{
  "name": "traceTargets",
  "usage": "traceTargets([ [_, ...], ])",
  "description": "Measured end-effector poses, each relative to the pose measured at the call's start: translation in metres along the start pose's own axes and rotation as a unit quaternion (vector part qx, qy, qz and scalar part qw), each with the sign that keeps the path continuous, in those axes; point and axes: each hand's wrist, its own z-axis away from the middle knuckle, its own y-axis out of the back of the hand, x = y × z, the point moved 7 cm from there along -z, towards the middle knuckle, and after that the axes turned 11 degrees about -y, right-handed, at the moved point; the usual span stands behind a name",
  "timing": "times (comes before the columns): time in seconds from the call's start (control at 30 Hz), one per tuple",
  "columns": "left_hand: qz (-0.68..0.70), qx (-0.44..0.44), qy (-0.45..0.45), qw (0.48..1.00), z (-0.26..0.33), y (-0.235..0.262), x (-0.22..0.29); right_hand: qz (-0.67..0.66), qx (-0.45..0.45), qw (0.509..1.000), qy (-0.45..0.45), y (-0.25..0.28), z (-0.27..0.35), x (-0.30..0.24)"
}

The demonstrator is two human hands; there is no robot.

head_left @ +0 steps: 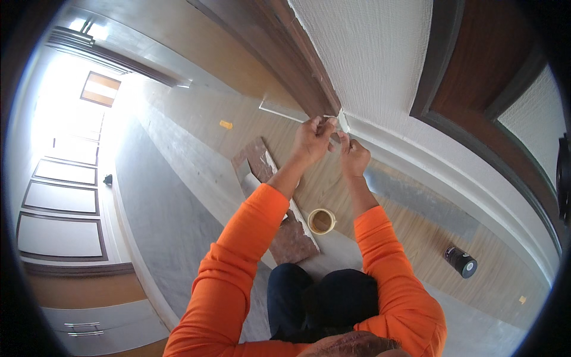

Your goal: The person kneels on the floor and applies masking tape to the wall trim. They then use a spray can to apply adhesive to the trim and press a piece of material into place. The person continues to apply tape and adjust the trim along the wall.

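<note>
Count, floor level:
- 2 bare hands: left hand (pixel 310 141), right hand (pixel 355 157), both in orange sleeves
- 1 short strip of pale masking tape (pixel 343 121) at the white baseboard (pixel 416 156)
- 1 tan ring-shaped roll of masking tape (pixel 322 221)
- 1 dark cylindrical can lying on its side (pixel 461 262)
- 2 reddish-brown stone tile pieces (pixel 257 157) (pixel 292 239)
- 2 small yellow tape scraps on floor (pixel 226 124) (pixel 522 300)
</note>
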Motion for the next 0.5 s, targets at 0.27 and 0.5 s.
traceTargets([
  [0.27, -0.076, 0.043, -0.071, 0.994, -0.002, 0.011, 0.010, 0.012, 0.109, 0.982, 0.152, -0.014, 0.007, -0.004],
  [0.5, -0.299, 0.088, -0.183, 0.932, 0.001, 0.038, 0.041, 0.080, -0.047, 0.993, 0.071, -0.012, 0.054, 0.035],
])
